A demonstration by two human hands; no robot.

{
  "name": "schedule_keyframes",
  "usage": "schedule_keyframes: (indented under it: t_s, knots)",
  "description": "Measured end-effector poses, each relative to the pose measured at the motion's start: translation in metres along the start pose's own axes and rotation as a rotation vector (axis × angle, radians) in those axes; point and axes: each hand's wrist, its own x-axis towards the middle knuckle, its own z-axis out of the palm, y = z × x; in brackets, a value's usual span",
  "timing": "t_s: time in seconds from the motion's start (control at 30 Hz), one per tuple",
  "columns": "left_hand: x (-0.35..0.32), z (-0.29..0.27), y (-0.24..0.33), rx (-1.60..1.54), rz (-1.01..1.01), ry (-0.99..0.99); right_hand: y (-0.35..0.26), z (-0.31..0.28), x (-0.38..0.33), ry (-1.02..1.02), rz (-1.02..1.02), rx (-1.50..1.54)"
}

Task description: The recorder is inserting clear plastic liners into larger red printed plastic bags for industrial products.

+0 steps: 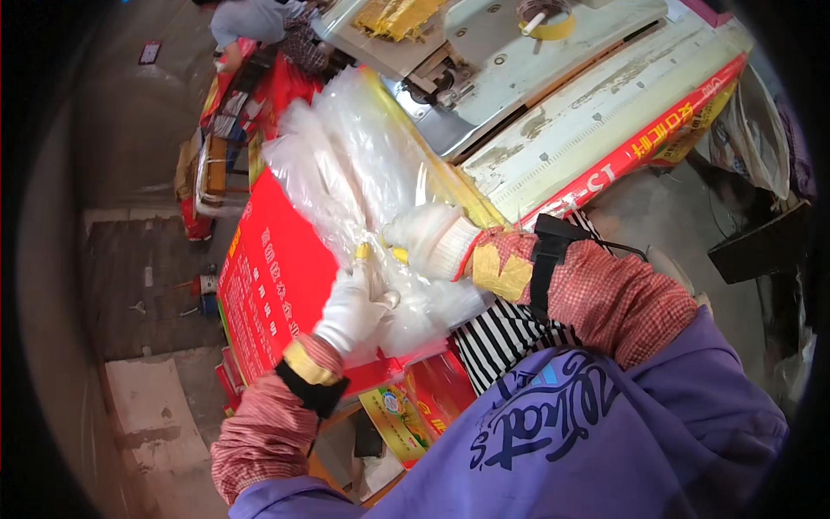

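A see-through plastic bag (346, 147), crumpled and shiny, lies across a red printed sack (275, 272) in front of me. My left hand (353, 303), in a white glove with yellow at a fingertip, is closed on the lower part of the plastic. Just to its right, my right hand (437, 240), also gloved in white, grips the same plastic, its fingers bent and partly hidden by the film. Yellow also shows at one right fingertip. Both hands are close together over the plastic.
A sewing machine bed with a metal plate (475, 82) stands beyond my right hand, carrying a tape roll (545, 19). A pale board (596, 104) with a red printed edge runs along the right. Another person (259, 26) is at the far left, near red stacks.
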Motion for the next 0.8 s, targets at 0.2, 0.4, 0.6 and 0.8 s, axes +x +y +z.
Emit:
schedule_keyframes:
  t_s: [0.2,0.4,0.6,0.8]
  knots:
    - [-0.023,0.051,-0.060,-0.601,-0.280,0.158,-0.010,0.024,0.016,-0.017,0.159,0.198]
    - [-0.018,-0.093,-0.032,-1.041,-0.289,0.224,-0.030,-0.017,-0.008,0.075,0.161,0.138]
    - [0.022,-0.058,-0.092,-1.248,-0.573,0.281,-0.040,-0.004,0.030,0.111,0.251,0.284]
    - [0.052,0.001,-0.111,-0.921,0.073,0.465,-0.057,0.031,0.130,0.221,0.530,0.068]
